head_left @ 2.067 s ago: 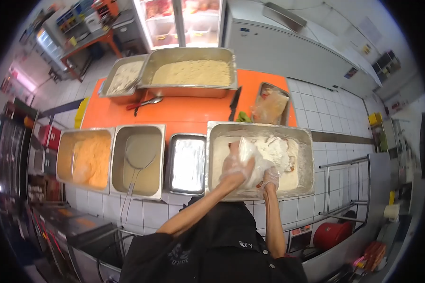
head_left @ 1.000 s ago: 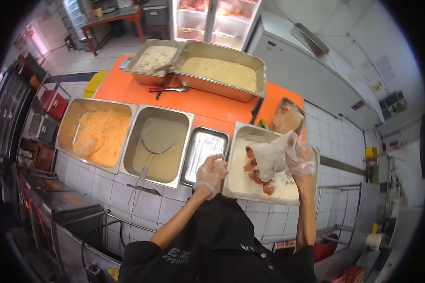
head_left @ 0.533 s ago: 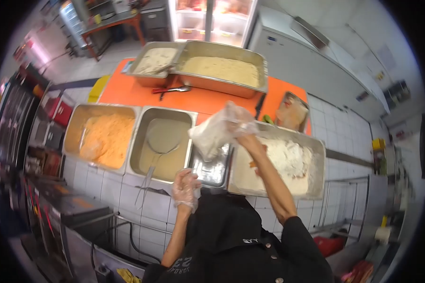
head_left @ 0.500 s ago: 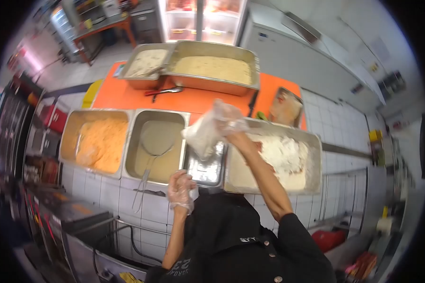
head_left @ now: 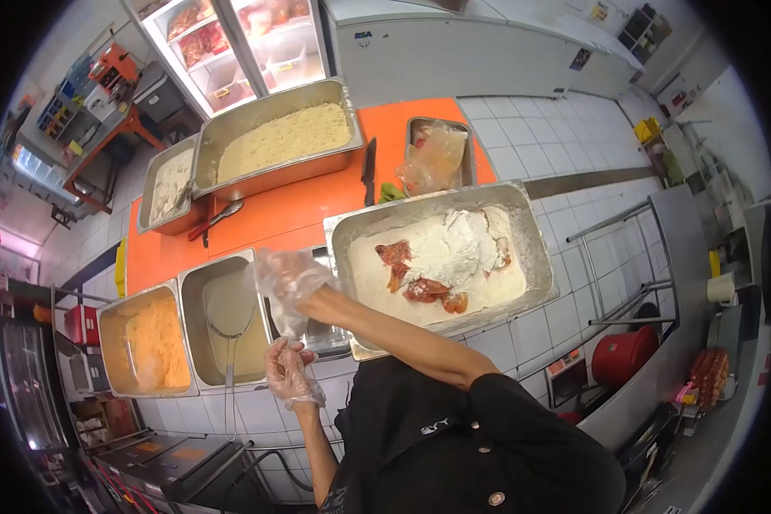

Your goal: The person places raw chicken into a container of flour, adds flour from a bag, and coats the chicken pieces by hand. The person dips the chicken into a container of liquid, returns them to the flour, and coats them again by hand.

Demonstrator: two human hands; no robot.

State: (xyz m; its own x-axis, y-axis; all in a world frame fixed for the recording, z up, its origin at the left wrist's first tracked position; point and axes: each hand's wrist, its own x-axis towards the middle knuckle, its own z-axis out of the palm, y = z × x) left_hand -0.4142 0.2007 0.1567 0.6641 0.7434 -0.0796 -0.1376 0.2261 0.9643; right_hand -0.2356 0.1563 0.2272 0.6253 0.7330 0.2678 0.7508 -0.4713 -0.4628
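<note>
My right hand (head_left: pixel 289 278), in a clear plastic glove, grips a flour-coated piece of meat (head_left: pixel 288 320) that hangs between the liquid tub and a shiny metal pan (head_left: pixel 327 341). Just below it is my gloved left hand (head_left: pixel 291 373), fingers curled in; whether they touch the coated piece or hold anything is unclear. A long-handled strainer (head_left: pixel 230 368) rests in the tub of cloudy liquid (head_left: pixel 199 287). To the right, a large flour tub (head_left: pixel 351 257) holds reddish raw meat pieces (head_left: pixel 428 291) under a heap of white flour (head_left: pixel 467 244).
A tub of orange crumbs (head_left: pixel 158 343) stands at left. On the orange table (head_left: pixel 274 231) are two metal tubs of pale mix, red-handled tongs (head_left: pixel 217 220), a dark knife (head_left: pixel 369 171) and a tray with a plastic bag (head_left: pixel 437 158). A metal rack (head_left: pixel 625 257) stands at right.
My right hand has moved left with the floured piece, from beside the flour tub to near the liquid tub. The view has turned rightward, showing more of the flour tub and its meat.
</note>
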